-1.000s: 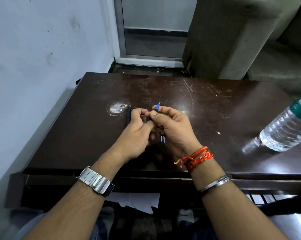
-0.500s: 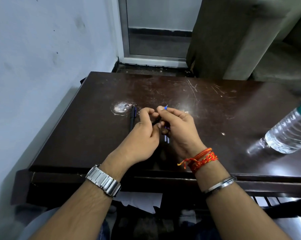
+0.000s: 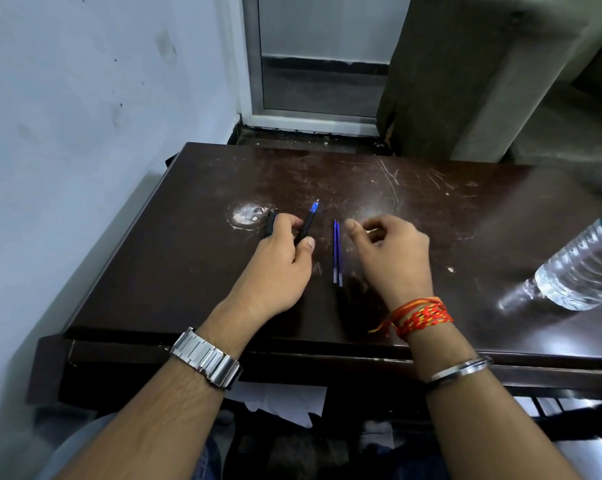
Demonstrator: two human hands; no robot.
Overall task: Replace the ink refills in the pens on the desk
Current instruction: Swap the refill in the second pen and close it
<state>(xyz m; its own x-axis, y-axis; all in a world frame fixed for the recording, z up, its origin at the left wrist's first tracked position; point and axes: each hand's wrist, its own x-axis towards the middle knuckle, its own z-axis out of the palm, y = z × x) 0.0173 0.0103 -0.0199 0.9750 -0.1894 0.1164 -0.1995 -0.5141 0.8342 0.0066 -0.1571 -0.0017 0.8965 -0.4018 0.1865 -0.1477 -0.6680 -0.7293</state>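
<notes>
Head camera looks steeply down, close (seemingly wide-angle), at the desk [image 3: 195, 271].

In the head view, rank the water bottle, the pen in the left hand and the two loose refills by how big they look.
1. Water bottle, largest though cut off by the frame edge.
2. Refills and pen: too close to rank, since the left hand hides part of the pen.
</notes>
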